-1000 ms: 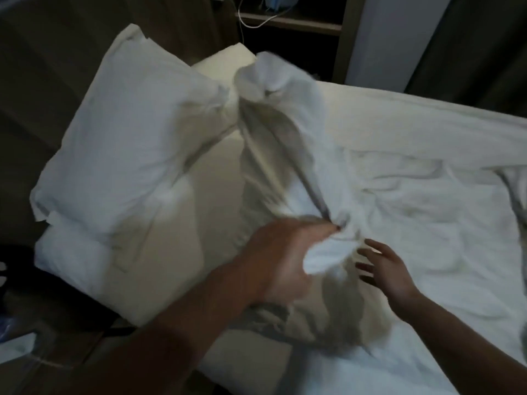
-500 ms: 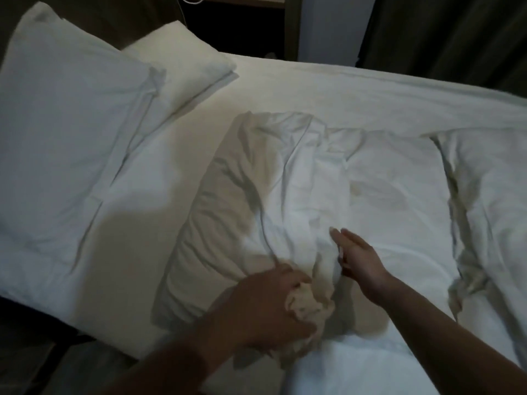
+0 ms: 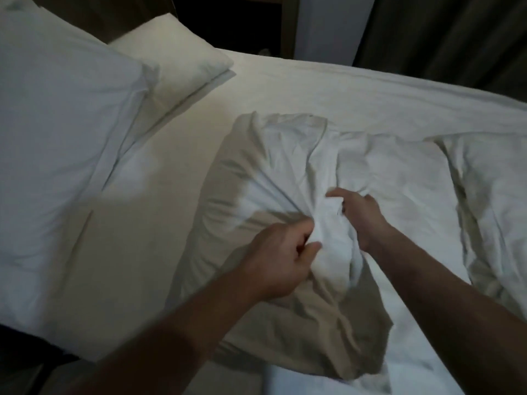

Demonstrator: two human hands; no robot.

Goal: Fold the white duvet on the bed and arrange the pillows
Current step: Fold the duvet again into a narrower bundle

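The white duvet (image 3: 291,155) lies crumpled across the middle of the bed, with more of it bunched at the right (image 3: 490,189). My left hand (image 3: 279,258) pinches a ridge of duvet fabric near the front. My right hand (image 3: 359,212) grips the same ridge just beyond, fingers curled into the cloth. A large white pillow (image 3: 57,132) rests at the left, overlapping a second pillow (image 3: 176,64) behind it.
The bare white bed sheet (image 3: 342,92) stretches behind the duvet. A dark bedside shelf unit (image 3: 233,21) and a dark curtain (image 3: 442,29) stand past the bed's far edge. Dark floor (image 3: 25,363) shows at the lower left.
The duvet corner that I held raised has come down flat onto the bed. My right hand went from open beside the fabric to gripping it. The view shifted right.
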